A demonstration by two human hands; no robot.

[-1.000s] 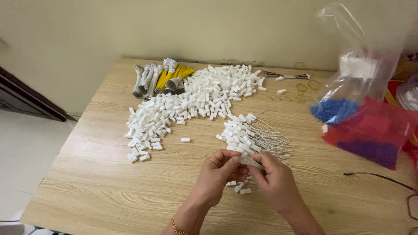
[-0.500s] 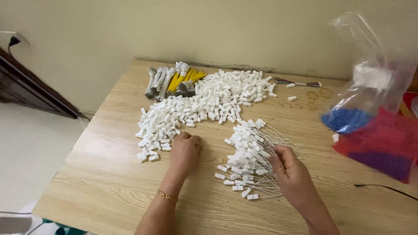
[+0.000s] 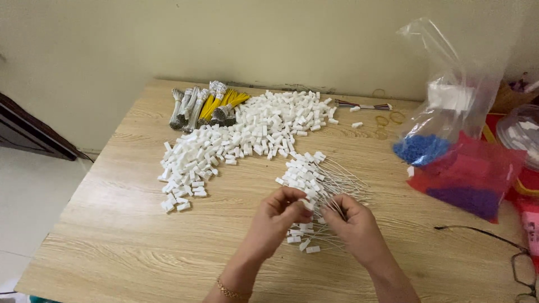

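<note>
My left hand pinches a small white plastic connector between thumb and fingertips. My right hand meets it from the right, its fingers closed on a thin white wire. Both hands hover over a small pile of connectors with wires attached near the table's middle. A long heap of loose white connectors stretches from the far middle toward the left. Bundles of grey and yellow wires lie at the far left.
The wooden table has its left edge dropping to a white floor. At the right stand a clear bag with blue beads and a red bag. Glasses lie at the near right. Rubber bands rest at the back.
My left hand reached out to the loose connector heap, then came back. Both hands are together again over the wired pile, the left now holding a connector.
</note>
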